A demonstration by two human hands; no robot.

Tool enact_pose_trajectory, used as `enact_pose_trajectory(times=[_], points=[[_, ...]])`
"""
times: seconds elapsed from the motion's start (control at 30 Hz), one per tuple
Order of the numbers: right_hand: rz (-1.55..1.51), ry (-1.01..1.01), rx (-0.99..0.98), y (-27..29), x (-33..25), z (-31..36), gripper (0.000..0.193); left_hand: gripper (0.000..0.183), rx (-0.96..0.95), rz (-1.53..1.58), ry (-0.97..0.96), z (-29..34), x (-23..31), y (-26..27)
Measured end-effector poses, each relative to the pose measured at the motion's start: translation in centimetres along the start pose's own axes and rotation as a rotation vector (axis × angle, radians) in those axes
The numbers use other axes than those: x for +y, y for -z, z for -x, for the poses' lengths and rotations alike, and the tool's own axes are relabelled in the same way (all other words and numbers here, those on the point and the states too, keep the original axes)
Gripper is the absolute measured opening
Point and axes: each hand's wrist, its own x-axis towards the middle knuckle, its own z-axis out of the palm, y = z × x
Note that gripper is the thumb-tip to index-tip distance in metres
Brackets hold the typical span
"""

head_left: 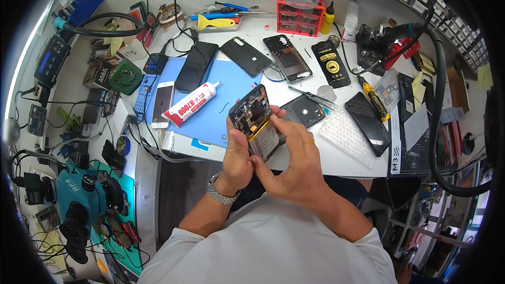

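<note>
Above the table's front edge I hold an opened phone tilted, its bare inside facing me. A circuit board fills its upper part, a yellow ribbon cable crosses the middle, and a battery-like block lies below. My left hand grips its left edge, closed around it. On the other side, my right hand holds the lower right edge between thumb and fingers. Behind the hands a dark phone back panel lies on the table, partly hidden. Left of the phone, a white and red glue tube rests on a blue mat.
A white phone and a black phone lie left. Further back are a back cover and a phone frame. Bubble wrap, another black phone and a yellow screwdriver lie right. A teal microscope stands far left.
</note>
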Motion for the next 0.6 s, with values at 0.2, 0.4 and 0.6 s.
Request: enact_pose_trajectory(times=[0.2,0.4,0.6], points=[[-0.133,-0.022,0.057,0.6,-0.6,-0.6,0.082,0.073,0.078,0.000,0.000,0.4,0.1,-0.5],[-0.123,-0.084,-0.044,0.7,-1.1,0.0,0.078,0.095,0.109,0.013,0.074,0.5,0.2,-0.4],[0.064,0.002,-0.079,1.8,-2.0,-0.5,0.082,0.101,0.075,0.064,0.116,1.0,0.5,-0.1]])
